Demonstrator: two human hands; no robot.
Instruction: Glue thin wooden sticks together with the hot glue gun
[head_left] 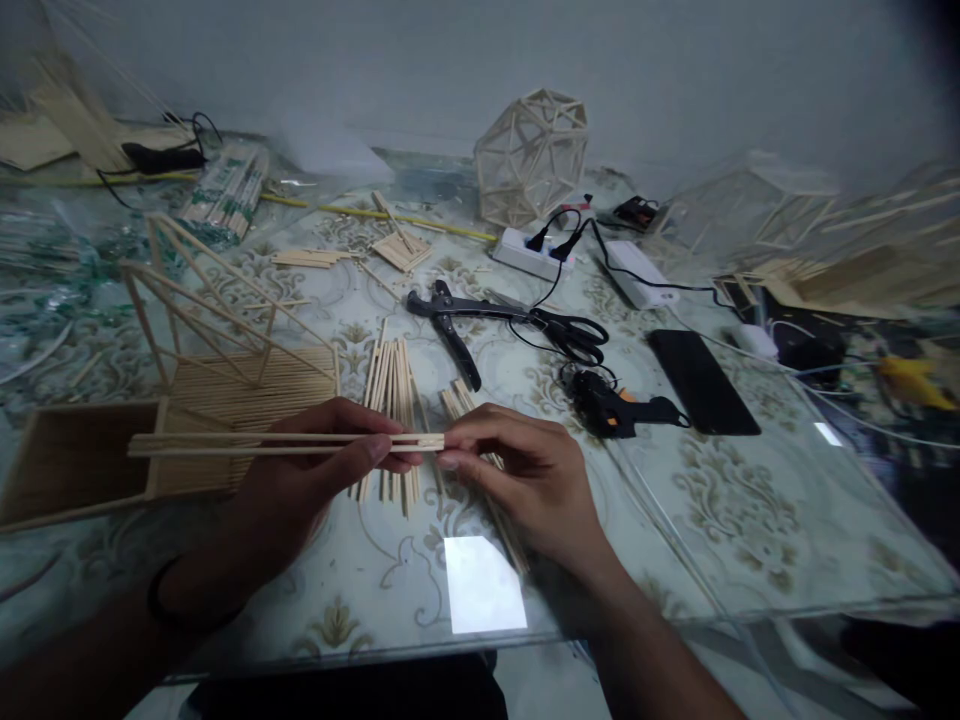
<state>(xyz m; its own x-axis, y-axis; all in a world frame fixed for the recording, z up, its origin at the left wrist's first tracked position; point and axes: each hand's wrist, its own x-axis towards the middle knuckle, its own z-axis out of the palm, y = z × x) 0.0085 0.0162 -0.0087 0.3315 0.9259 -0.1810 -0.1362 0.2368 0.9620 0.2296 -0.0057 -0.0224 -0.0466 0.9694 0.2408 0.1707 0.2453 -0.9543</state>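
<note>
Thin wooden sticks lie level across both my hands, bundled side by side above the table. My left hand pinches them near their right part, thumb in front and fingers behind. At their right end, the thumb and fingertips of my right hand close on the tips. Beneath the hands, a loose pile of sticks is spread on the tablecloth. A second bundle of sticks is partly covered by my right hand. To the left stands a stick-built model with a slatted base, an open frame and a box.
Beyond the hands are a black-handled cutter, scissors, a glue gun and a phone. Power strips with cables sit farther back, near a round stick lattice. Packaged sticks lie back left.
</note>
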